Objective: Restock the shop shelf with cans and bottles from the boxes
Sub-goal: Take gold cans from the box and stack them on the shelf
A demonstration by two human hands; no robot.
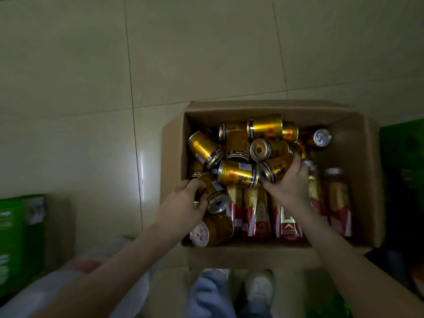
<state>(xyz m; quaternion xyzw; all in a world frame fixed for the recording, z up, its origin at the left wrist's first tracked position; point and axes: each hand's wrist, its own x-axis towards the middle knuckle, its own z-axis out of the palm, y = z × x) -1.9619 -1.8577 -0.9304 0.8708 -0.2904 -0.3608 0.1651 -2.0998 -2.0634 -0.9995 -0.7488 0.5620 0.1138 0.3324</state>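
Observation:
An open cardboard box (pixel 358 180) stands on the tiled floor below me. Several gold cans (pixel 266 127) lie jumbled in its far half. Several red-and-gold bottles (pixel 257 216) lie side by side in its near half. My left hand (pixel 183 207) grips a gold can (pixel 215 193) at the box's near left. My right hand (pixel 289 184) curls round another gold can (pixel 274 169) in the middle of the pile. One more can (pixel 211 230) lies in the near left corner, its pale end toward me.
A green box (pixel 20 239) stands on the floor at the left, and a green crate (pixel 401 152) at the right edge. My legs and a pale shoe (pixel 259 288) are just in front of the box. Pale floor tiles (pixel 206 53) stretch beyond it.

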